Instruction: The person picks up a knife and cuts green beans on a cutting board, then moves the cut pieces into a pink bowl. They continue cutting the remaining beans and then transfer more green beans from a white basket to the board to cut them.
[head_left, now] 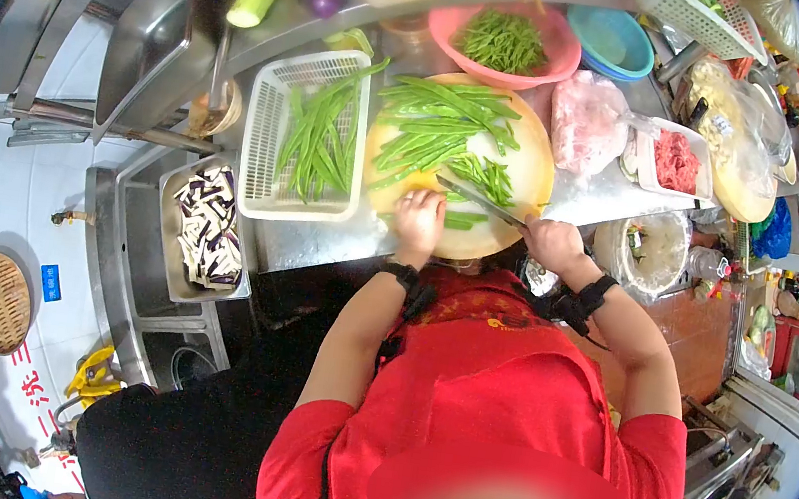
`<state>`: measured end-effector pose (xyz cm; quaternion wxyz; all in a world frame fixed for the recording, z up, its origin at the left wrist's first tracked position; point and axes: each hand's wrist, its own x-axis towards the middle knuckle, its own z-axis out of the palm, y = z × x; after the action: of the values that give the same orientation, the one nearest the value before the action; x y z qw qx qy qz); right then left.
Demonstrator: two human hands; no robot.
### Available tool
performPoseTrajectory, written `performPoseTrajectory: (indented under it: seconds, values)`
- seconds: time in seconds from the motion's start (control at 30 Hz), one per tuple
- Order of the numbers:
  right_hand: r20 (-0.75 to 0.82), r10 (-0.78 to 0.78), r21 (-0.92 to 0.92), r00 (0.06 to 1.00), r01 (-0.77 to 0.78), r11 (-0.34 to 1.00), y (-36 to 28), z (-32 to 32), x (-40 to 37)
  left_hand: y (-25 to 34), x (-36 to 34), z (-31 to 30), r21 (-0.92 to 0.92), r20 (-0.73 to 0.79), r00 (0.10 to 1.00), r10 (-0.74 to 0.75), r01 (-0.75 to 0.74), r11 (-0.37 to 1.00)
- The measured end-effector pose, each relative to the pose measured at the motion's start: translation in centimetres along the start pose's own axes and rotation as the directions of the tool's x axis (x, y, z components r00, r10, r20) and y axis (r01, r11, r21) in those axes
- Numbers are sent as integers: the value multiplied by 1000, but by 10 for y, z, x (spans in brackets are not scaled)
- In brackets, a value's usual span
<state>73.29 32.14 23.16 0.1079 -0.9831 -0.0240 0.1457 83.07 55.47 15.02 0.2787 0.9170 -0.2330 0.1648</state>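
Observation:
A round cutting board [539, 172] lies on the metal counter with long green beans [439, 103] across its upper part. My right hand [553, 245] is wrapped round the handle of a knife [482, 200], whose blade points left over the board. Cut bean pieces [490, 179] lie just above the blade. My left hand [418, 222] rests at the board's lower left with its fingers curled beside a few bean pieces [465, 221]; what is under the fingers is hidden. A white basket [259, 130] of whole beans stands left of the board.
A pink bowl [569, 52] of cut beans and blue bowls [608, 43] stand behind the board. Bagged meat [586, 123] and a tray of minced meat [675, 163] are at right. A metal tray of eggplant strips [209, 224] sits left, a lined bin [641, 251] lower right.

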Motion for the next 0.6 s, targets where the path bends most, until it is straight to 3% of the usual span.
performPoseTrajectory:
  seconds: [0.17,0.4,0.6]
  values:
    - [28,23,10,999,-24,1000,-2,3,7,1,-2,6,10,-22,1000,19,-19,1000]
    - [-65,-26,20,998,28,999,4,-2,4,7,1,3,-70,-1,997,80,-80,994]
    - [-33,-39,14,999,39,999,-3,7,13,5,-4,1,-106,8,999,-54,54,993]
